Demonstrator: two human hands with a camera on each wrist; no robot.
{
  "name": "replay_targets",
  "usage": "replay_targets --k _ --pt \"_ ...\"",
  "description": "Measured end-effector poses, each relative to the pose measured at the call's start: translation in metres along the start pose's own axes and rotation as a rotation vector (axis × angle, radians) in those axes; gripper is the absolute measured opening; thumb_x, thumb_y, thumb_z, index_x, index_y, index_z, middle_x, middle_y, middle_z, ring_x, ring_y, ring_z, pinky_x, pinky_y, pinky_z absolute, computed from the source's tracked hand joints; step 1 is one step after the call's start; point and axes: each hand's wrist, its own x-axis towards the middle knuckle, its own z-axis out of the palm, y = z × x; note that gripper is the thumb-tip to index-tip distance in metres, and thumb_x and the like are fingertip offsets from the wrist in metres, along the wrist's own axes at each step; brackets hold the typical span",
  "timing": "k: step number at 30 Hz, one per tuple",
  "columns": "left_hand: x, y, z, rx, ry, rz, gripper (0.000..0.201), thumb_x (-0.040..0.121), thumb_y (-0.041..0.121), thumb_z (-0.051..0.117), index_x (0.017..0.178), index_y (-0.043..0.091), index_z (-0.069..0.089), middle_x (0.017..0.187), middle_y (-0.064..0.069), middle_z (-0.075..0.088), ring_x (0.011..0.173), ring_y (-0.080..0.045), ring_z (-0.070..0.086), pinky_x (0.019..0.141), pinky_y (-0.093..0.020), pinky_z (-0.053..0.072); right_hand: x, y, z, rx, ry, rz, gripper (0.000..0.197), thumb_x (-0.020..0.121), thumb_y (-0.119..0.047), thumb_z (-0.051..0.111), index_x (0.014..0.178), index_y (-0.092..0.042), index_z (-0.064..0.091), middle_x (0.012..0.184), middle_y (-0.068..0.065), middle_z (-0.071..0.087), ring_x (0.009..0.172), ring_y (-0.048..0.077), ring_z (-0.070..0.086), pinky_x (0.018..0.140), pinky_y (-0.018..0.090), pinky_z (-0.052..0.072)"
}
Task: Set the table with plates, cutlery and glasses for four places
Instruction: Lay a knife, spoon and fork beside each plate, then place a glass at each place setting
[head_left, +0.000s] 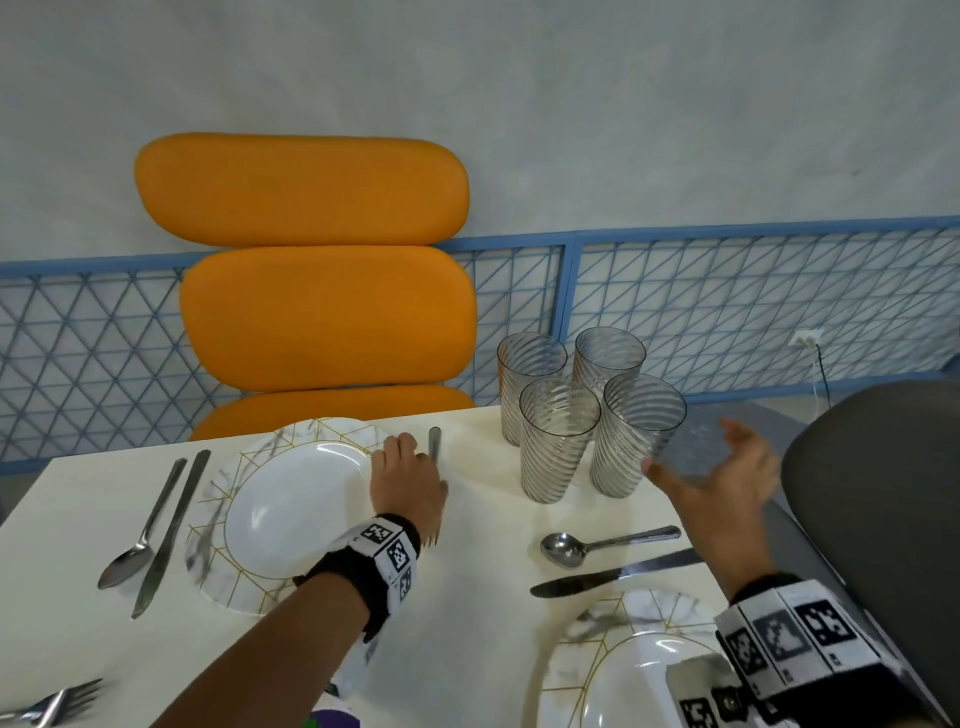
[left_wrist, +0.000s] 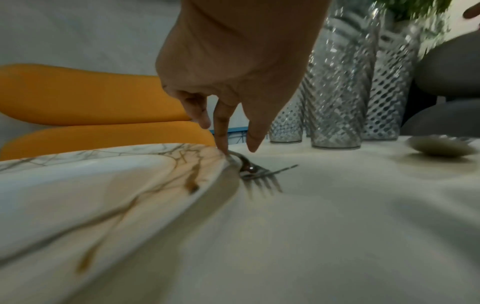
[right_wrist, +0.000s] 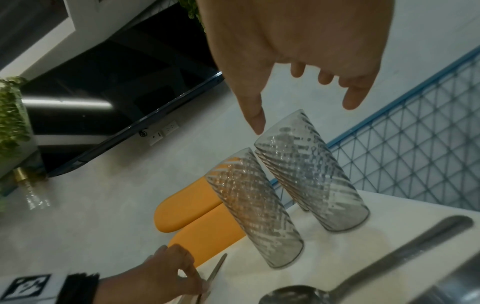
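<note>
A fork (head_left: 434, 445) lies flat on the white table just right of the far marbled plate (head_left: 221, 499). My left hand (head_left: 415, 453) is over it; in the left wrist view one fingertip (left_wrist: 221, 144) presses the fork (left_wrist: 259, 174) at the plate's rim while the thumb stays apart. Several ribbed glasses stand grouped at the back right. My right hand (head_left: 691, 448) is spread beside the nearest right glass (head_left: 635, 441), with its thumb close to the glass and no grip on it. The right wrist view shows the thumb tip just above that glass (right_wrist: 311, 170).
A spoon (head_left: 140, 540) and knife (head_left: 171, 530) lie left of the far plate. Another spoon (head_left: 571, 548) and knife (head_left: 613, 571) lie beyond the near plate (head_left: 597, 623). A second fork (head_left: 52, 706) is at the bottom left. An orange chair (head_left: 322, 312) stands behind the table, a grey chair (head_left: 872, 493) at the right.
</note>
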Motion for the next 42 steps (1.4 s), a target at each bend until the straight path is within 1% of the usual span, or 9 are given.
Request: replay_targets --k 4,9,17,21,25,30,33,37,42 --pt "0.007 -0.004 0.001 0.106 -0.015 0.039 0.042 0.093 0.042 0.041 0.113 0.013 0.064 0.127 -0.006 0.046 0.120 -0.027 0.037 0.101 -0.036 0.030 -0.010 0.009 0.001 -0.008 -0.055 -0.048 0.070 0.070 -0.011 0.078 0.127 -0.003 0.039 0.133 0.017 0.037 0.128 0.030 0.028 0.096 0.025 0.022" --pt "0.001 0.004 -0.001 0.055 -0.001 0.031 0.038 0.093 0.036 0.043 0.113 0.008 0.059 0.120 -0.007 0.050 0.117 -0.025 0.041 0.101 -0.034 0.033 -0.012 0.010 0.005 0.024 -0.104 -0.039 0.066 0.074 -0.010 0.074 0.128 -0.004 0.037 0.132 0.014 0.038 0.127 0.028 0.029 0.102 0.036 0.030" --pt "0.002 0.005 0.004 -0.012 0.017 -0.001 0.040 0.093 0.035 0.043 0.118 0.005 0.052 0.120 -0.007 0.053 0.116 -0.024 0.043 0.101 -0.033 0.033 0.007 0.013 0.022 0.139 -0.156 0.056 0.094 0.068 -0.018 0.080 0.141 -0.011 0.020 0.144 0.013 0.029 0.134 0.028 0.028 0.111 0.050 0.030" --pt "0.005 0.001 0.008 0.017 0.028 0.011 0.051 0.094 0.046 0.040 0.121 0.004 0.052 0.123 -0.008 0.052 0.119 -0.025 0.042 0.103 -0.034 0.033 0.017 0.016 0.032 0.143 -0.176 0.021 0.101 0.065 -0.020 0.082 0.142 -0.015 0.017 0.146 0.009 0.029 0.137 0.027 0.026 0.113 0.050 0.026" --pt "0.001 0.004 0.007 0.049 0.103 0.094 0.064 0.093 0.058 0.029 0.118 0.006 0.056 0.116 -0.007 0.049 0.110 -0.024 0.043 0.094 -0.034 0.035 0.023 0.016 0.037 0.164 -0.151 0.003 0.095 0.064 -0.015 0.083 0.138 -0.015 0.023 0.137 0.006 0.037 0.131 0.025 0.035 0.111 0.048 0.031" --pt "-0.013 0.031 -0.006 -0.351 0.178 0.215 0.063 0.082 0.066 0.048 0.121 0.017 0.044 0.120 -0.001 0.044 0.116 -0.022 0.039 0.095 -0.030 0.031 0.028 0.015 0.043 0.191 -0.128 -0.008 0.097 0.063 -0.013 0.084 0.137 -0.013 0.023 0.136 0.008 0.039 0.128 0.024 0.039 0.110 0.043 0.033" --pt "-0.019 0.053 -0.012 -0.691 0.112 0.247 0.086 0.067 0.068 0.062 0.130 0.015 0.037 0.125 0.000 0.042 0.118 -0.017 0.036 0.100 -0.026 0.022 0.030 0.012 0.046 0.216 -0.150 0.002 0.099 0.066 -0.013 0.081 0.141 -0.011 0.018 0.140 0.008 0.035 0.128 0.021 0.037 0.110 0.036 0.031" --pt "-0.019 0.077 -0.019 -1.020 0.073 0.175 0.100 0.059 0.064 0.071 0.136 0.014 0.031 0.128 -0.003 0.041 0.112 -0.013 0.033 0.101 -0.028 0.031 0.031 0.004 0.043 0.142 -0.165 0.034 0.101 0.070 -0.016 0.079 0.146 -0.012 0.013 0.147 0.016 0.023 0.136 0.030 0.028 0.113 0.043 0.028" --pt "-0.019 0.091 -0.022 -1.143 -0.006 0.058 0.099 0.064 0.056 0.075 0.141 0.018 0.025 0.136 -0.007 0.038 0.127 -0.023 0.033 0.103 -0.034 0.028 0.026 0.000 0.030 0.087 -0.207 0.052 0.094 0.071 -0.016 0.078 0.144 -0.012 0.019 0.143 0.018 0.024 0.131 0.032 0.033 0.109 0.042 0.031"
